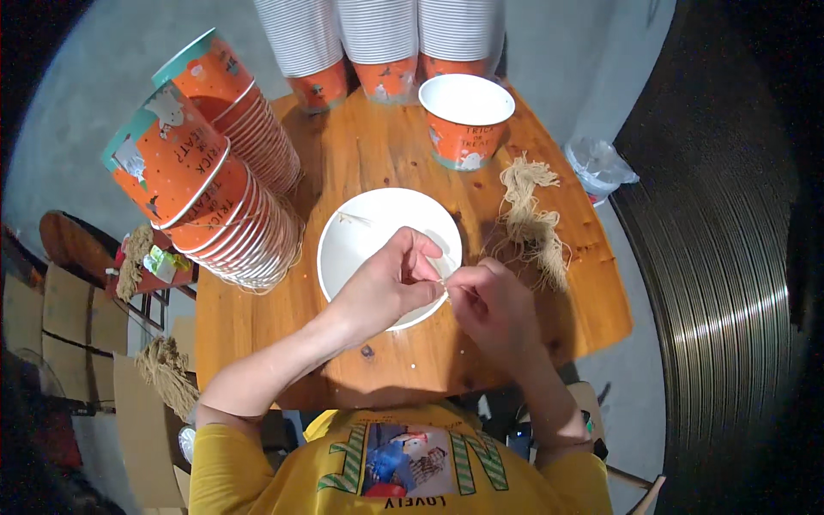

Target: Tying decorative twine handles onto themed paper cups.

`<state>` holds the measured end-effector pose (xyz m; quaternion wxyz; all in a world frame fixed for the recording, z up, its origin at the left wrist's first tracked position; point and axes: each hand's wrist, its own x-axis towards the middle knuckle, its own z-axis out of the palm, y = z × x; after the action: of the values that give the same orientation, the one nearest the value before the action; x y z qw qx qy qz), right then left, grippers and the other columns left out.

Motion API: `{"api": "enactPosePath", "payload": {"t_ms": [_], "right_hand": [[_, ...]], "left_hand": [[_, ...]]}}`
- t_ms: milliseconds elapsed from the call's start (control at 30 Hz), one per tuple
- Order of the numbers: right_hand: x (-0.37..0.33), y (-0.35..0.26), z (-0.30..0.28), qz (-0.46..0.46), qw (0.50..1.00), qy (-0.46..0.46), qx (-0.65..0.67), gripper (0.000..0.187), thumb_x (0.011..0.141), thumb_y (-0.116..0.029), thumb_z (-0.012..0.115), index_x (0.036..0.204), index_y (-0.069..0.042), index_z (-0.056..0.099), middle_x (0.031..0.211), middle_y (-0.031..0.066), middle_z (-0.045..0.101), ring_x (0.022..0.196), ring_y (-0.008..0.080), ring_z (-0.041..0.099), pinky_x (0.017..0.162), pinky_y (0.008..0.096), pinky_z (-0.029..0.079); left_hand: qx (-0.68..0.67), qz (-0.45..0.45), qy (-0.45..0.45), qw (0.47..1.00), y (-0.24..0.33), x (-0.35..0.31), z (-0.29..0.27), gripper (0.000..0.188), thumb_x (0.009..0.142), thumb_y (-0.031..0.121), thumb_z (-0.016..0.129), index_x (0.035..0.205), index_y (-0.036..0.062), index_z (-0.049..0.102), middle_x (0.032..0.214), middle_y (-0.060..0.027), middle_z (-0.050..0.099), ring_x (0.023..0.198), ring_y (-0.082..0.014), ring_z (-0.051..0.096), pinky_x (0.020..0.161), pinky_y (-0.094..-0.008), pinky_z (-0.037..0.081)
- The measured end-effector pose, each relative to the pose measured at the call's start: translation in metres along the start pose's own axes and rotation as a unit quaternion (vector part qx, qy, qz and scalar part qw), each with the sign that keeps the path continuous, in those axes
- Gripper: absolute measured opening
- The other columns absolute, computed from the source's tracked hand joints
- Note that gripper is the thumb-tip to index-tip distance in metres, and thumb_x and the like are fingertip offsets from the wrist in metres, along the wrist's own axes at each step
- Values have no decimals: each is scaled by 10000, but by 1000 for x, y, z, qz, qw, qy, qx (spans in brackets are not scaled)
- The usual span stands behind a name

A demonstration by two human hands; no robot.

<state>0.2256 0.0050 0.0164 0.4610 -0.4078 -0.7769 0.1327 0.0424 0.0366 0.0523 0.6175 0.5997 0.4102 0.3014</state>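
In front of me on the wooden table is a paper bucket [339, 249], its white inside facing up. Over its right rim, my left hand [384, 279] pinches a thin beige string [444, 283] between thumb and fingers. My right hand [498, 309] is closed in a pinch on the same string, its fingertips almost touching the left ones. Most of the string is hidden by the fingers, so I cannot tell whether it is knotted. A short pale strand [354, 220] shows at the bucket's upper left inner wall.
Bundles of beige string [530, 215] lie at the table's right. An orange bucket [468, 129] stands behind them. Leaning stacks of orange buckets [202, 184], with strings hanging from them, line the left. Wrapped stacks [378, 51] stand at the back. The wooden table [386, 154] has a rounded right edge.
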Motion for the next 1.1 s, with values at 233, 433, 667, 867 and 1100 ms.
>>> {"api": "enactPosePath", "payload": {"t_ms": [233,433,667,867,1100], "right_hand": [[3,2,-3,-19,999,-3,-27,244,759,-59,658,949,-118,517,800,78,553,722,286,585,600,380,499],[8,2,-6,-63,997,18,-52,232,734,-18,682,910,-103,555,730,65,523,633,242,542,535,329,454],[15,-2,-11,-99,986,-20,-133,242,720,-38,689,906,-107,550,785,73,546,709,275,569,572,371,481],[29,-7,-10,-34,994,-73,-78,163,711,-55,666,825,-71,551,746,94,547,671,253,565,591,367,473],[31,3,-18,271,914,-185,238,116,813,-141,588,830,-27,595,719,47,595,719,147,583,656,290,469]], "left_hand": [[62,44,16,997,1,-3,4,306,840,-10,600,1092,20,428,799,-13,534,737,-74,520,694,-212,436],[118,79,49,989,3,-6,9,342,834,2,618,1106,26,412,777,-31,535,718,-89,532,664,-235,446],[178,102,82,975,6,-9,12,345,830,5,620,1095,24,399,752,-52,541,703,-121,560,639,-266,464],[191,136,78,969,0,-11,12,354,828,-6,603,1102,30,382,758,-58,533,695,-138,563,639,-279,469],[185,156,68,968,1,-11,8,349,817,-28,585,1097,38,388,774,-47,515,717,-124,545,672,-269,462]]}}
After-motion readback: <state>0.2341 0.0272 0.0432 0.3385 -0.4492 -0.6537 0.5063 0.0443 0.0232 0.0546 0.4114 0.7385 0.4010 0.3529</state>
